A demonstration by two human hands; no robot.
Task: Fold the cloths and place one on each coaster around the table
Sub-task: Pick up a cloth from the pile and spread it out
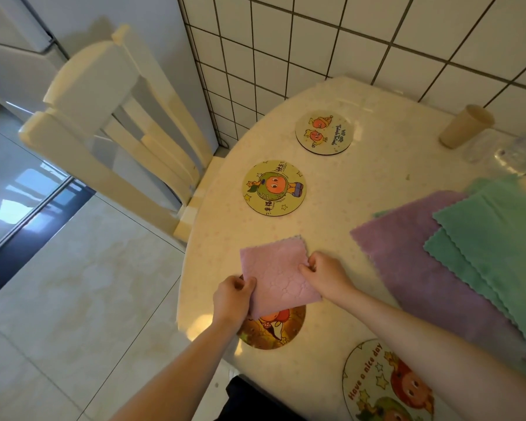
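- Right now the left hand point(232, 294) pinches the near left edge of the pink cloth point(278, 276).
- The right hand point(324, 273) pinches the right edge of the same cloth.
- It is folded into a small square and sits over the top part of a coaster point(274, 329) by the counter point(392, 165) edge.
- I cannot tell if the cloth lies flat on that coaster or is held just above it.
- Two more coasters lie bare farther away: a green one point(274, 188) and, behind it, a pale one point(324, 132).
- Another coaster point(386, 384) with words on it lies close to the person, partly under the right arm.
- To the right, a purple cloth point(407, 253) lies spread flat, with green cloths point(498, 238) lying on top of it.
- A cup point(466, 126) stands near the tiled wall point(346, 41).
- A chair point(110, 123) stands at the left of the counter.
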